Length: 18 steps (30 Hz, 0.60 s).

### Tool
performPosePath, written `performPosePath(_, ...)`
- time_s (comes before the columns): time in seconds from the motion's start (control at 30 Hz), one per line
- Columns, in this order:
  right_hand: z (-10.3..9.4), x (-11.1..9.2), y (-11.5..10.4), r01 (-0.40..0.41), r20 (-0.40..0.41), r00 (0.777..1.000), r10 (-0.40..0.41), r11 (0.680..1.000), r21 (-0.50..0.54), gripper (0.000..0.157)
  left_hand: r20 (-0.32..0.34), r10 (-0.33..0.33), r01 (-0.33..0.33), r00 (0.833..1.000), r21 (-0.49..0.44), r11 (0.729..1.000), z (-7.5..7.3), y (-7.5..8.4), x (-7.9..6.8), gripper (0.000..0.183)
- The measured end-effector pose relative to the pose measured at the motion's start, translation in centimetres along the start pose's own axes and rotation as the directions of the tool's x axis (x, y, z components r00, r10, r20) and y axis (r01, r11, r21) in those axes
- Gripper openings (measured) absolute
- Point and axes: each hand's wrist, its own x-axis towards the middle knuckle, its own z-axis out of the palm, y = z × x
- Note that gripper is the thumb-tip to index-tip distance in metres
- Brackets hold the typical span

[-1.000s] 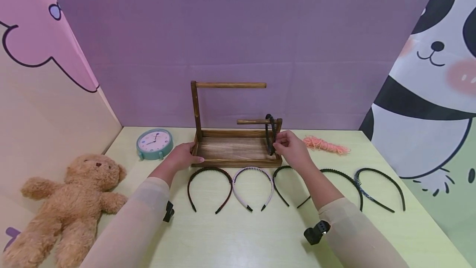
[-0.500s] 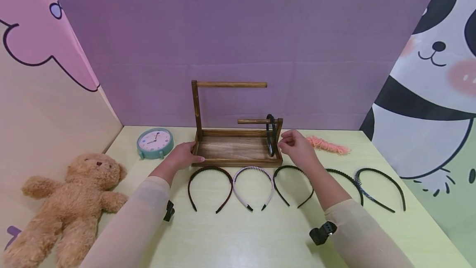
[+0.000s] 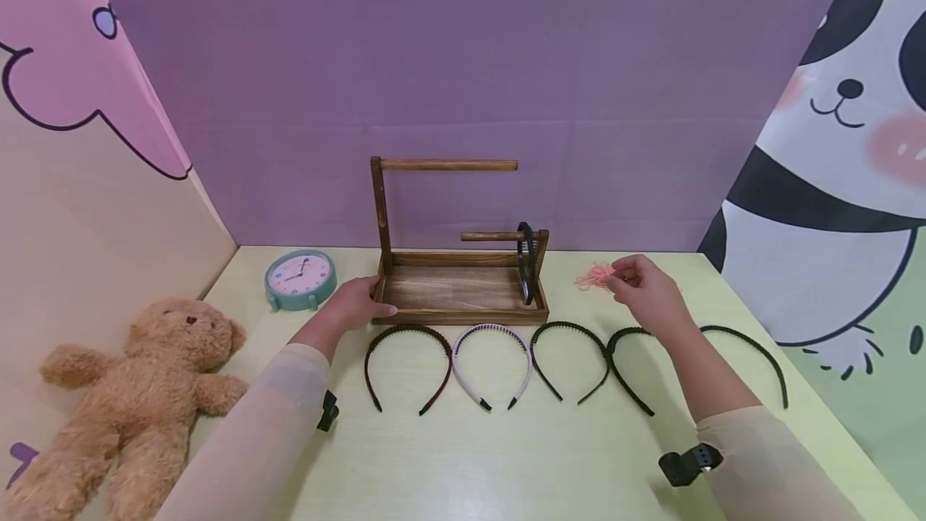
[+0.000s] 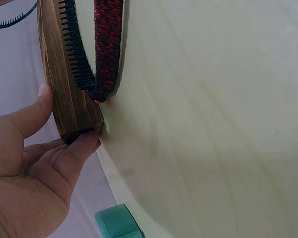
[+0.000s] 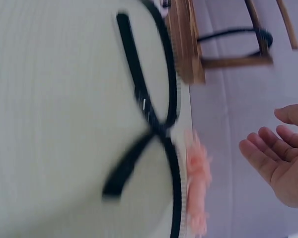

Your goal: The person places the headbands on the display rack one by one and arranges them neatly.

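A brown wooden rack (image 3: 448, 317) with a tray base and two bars stands at the back of the table. My left hand (image 3: 354, 305) holds its left end, thumb on the front wall and fingers curled at the corner, as the left wrist view shows. A black headband (image 3: 526, 264) hangs on the rack's lower bar. My right hand (image 3: 647, 296) is in the air right of the rack, holding nothing, its fingers relaxed in the right wrist view. In the head view it partly covers a bundle of pink yarn (image 3: 595, 276).
In front of the rack lie a dark red headband (image 3: 408, 329), a white headband (image 3: 494, 328), a black headband (image 3: 568, 326) and further dark headbands to the right, partly behind my arm. A teal clock (image 3: 301, 280) and a teddy bear (image 3: 148, 392) are at the left.
My right hand has left the hung black headband and moved right, over the yarn. The headband stays on the lower bar. My left hand has kept its place on the rack.
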Motion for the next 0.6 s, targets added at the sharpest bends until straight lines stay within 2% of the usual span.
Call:
performPosePath(0.17,-2.4,-1.0,2.8,-0.035,-0.02,0.999,0.033,0.991,-0.131,0.062,-0.001,-0.002,0.002,1.0,-0.003,1.0,0.0,-0.1,-0.1,0.082)
performPosePath(0.3,-4.1,-1.9,4.8,-0.081,-0.011,0.997,0.08,0.978,-0.191,0.066,0.003,-0.007,0.007,1.0,-0.008,1.0,0.1,-0.3,0.1,0.083)
performPosePath(0.6,-6.9,-3.1,8.3,-0.196,0.052,0.972,0.23,0.909,-0.368,0.065,-0.008,0.006,-0.006,1.0,0.0,1.0,0.2,-0.7,0.2,0.082)
